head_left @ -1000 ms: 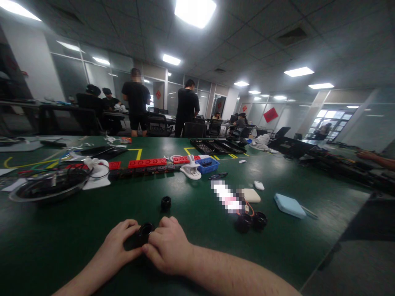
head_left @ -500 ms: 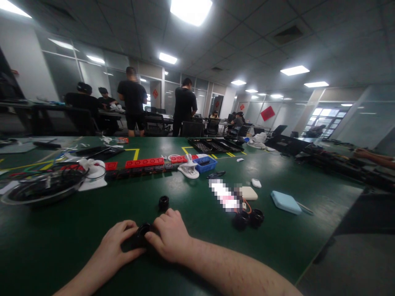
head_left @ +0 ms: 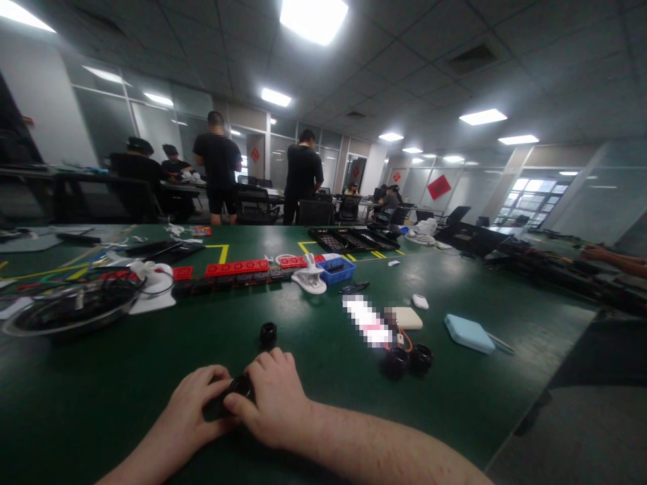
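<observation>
Close to the table's near side, my left hand [head_left: 189,407] curls its thumb and fingers round the left side of a glossy black round part [head_left: 241,386]. From the right, my right hand [head_left: 277,397] grips the same part, thumb on the near side and fingers over it. Much of the part is hidden by the hands, and its exact kind cannot be made out. Just beyond my right fingers stands a small black cylindrical part [head_left: 268,333]. Two more black round parts [head_left: 397,362] with orange wires lie farther right.
On the green table [head_left: 323,350] lie a light blue case [head_left: 469,333], a cream box [head_left: 407,318] and a blue basket [head_left: 337,271]. Red power sockets [head_left: 236,268] run across the middle. A metal bowl [head_left: 30,323] of cables stands left. Several people are in the background.
Both hands have moved slightly nearer to me with the black round part between them. The fingers of my right hand sit a little lower in view.
</observation>
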Demonstrator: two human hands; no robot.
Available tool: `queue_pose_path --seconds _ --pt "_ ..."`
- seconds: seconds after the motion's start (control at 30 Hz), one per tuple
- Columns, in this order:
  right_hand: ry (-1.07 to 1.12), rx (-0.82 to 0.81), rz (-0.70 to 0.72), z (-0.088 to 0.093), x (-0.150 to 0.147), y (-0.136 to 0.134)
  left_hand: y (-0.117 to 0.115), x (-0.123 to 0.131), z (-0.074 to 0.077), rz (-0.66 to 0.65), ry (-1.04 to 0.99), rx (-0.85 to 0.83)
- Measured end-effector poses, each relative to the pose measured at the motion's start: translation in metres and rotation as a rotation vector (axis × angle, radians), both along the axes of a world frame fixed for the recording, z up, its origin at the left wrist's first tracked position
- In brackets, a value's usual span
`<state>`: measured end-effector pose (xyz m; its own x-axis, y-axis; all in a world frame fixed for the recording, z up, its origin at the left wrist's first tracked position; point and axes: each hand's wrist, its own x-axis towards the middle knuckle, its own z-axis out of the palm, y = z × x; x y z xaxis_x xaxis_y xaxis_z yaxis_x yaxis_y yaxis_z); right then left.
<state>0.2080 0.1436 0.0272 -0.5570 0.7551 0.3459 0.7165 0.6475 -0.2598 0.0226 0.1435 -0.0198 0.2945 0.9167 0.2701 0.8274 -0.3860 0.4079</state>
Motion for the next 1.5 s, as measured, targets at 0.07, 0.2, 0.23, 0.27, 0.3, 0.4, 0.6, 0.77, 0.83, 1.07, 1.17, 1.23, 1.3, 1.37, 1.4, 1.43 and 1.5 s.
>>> queue_pose_path --seconds 0.07,0.2,0.23,0.27,0.3,0.4,0.6,0.77,0.83,1.07,1.17,1.23,1.3,1.37,1.4,1.43,1.5 --pt "0.001 -0.019 0.015 0.001 -0.001 -0.001 -0.003 0.004 0.002 -0.015 0.002 -0.008" --pt "0.008 -0.051 0.035 0.002 -0.001 -0.001 -0.009 0.012 0.004 0.000 -0.004 0.023" --pt "0.009 -0.059 0.035 0.003 0.000 -0.001 -0.009 0.013 0.004 0.009 -0.009 0.036" --pt "0.009 -0.069 0.033 0.003 0.000 -0.001 -0.010 0.015 0.004 0.015 -0.016 0.046" --pt "0.009 -0.080 0.031 0.003 0.000 -0.001 -0.011 0.016 0.004 0.018 -0.025 0.051" --pt "0.007 -0.103 0.028 0.005 -0.001 -0.002 -0.011 0.016 0.003 0.020 -0.047 0.033" --pt "0.011 -0.055 0.037 0.002 -0.002 -0.003 -0.007 0.011 -0.001 -0.033 -0.044 -0.035" --pt "-0.014 0.015 0.059 -0.008 -0.005 0.002 -0.008 0.011 0.002 -0.041 -0.079 -0.043" --pt "-0.036 0.038 0.071 -0.010 -0.005 0.004 -0.010 0.013 0.004 -0.037 -0.100 -0.048" --pt "-0.062 0.080 0.080 -0.005 -0.003 0.003 -0.010 0.015 0.004 0.005 -0.112 -0.051" --pt "-0.062 0.077 0.073 -0.002 -0.001 0.001 -0.006 0.010 0.000 -0.037 -0.072 -0.075" --pt "-0.050 0.074 0.060 -0.002 -0.002 0.000 -0.004 0.007 -0.002 -0.044 -0.058 -0.077" --pt "-0.040 0.070 0.043 -0.002 -0.002 -0.001 -0.004 0.007 -0.004 -0.036 -0.056 -0.074" --pt "-0.041 0.067 0.031 -0.003 -0.003 -0.001 -0.004 0.007 -0.004 -0.033 -0.065 -0.075" --pt "-0.044 0.066 0.033 -0.004 -0.003 -0.001 -0.005 0.007 -0.004 -0.030 -0.074 -0.074" --pt "-0.045 0.066 0.037 -0.004 -0.003 -0.001 -0.005 0.007 -0.004 -0.031 -0.084 -0.073" --pt "-0.051 0.067 0.053 -0.005 -0.004 0.001 -0.005 0.006 -0.004 -0.043 -0.097 -0.073"
